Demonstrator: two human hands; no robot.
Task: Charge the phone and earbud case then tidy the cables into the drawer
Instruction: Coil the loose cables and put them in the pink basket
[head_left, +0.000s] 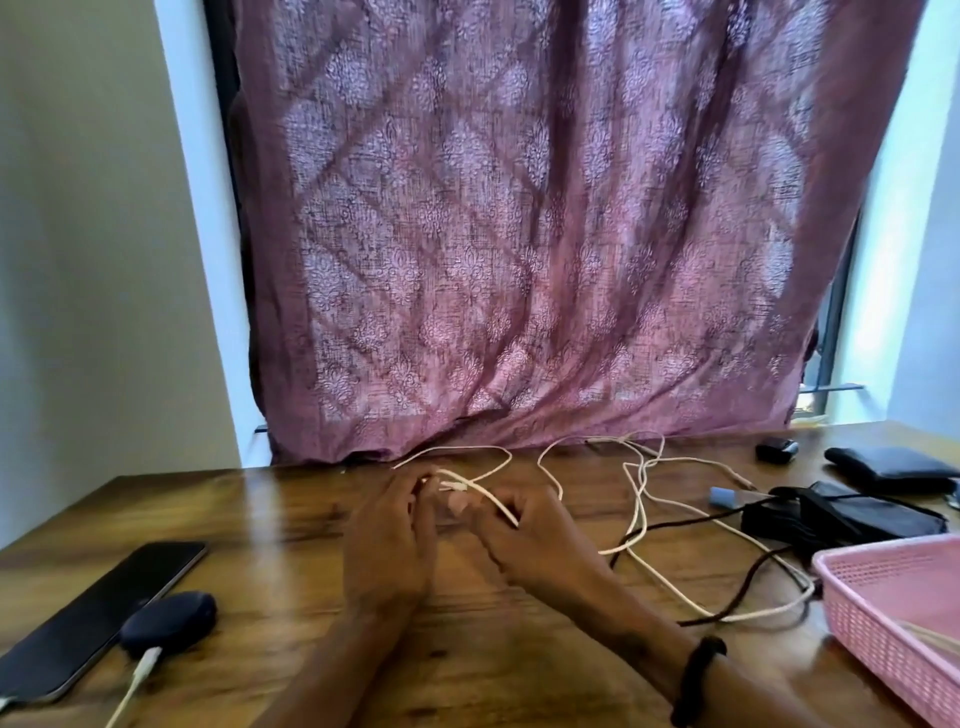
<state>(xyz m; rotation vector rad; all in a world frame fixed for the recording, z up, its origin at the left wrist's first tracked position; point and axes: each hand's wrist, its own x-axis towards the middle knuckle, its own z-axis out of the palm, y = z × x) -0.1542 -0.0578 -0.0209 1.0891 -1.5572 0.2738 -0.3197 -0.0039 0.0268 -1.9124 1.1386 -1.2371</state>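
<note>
Two hands meet mid-tabletop: the left hand (387, 530) and right hand (524, 535) each pinch the white cable (480, 491), apparently gathering it for coiling. Near left, the phone (98, 613) and earbud case (169, 623) lie plugged in.

I saw the flat black slab phone (98, 618) lying face up at the table's left, the dark blue oval earbud case (169, 625) just beside it with a white plug in its near end. The thin white cables (636, 512) sprawled tangled mid-table, crossed by a dark cord (737, 587).
</note>
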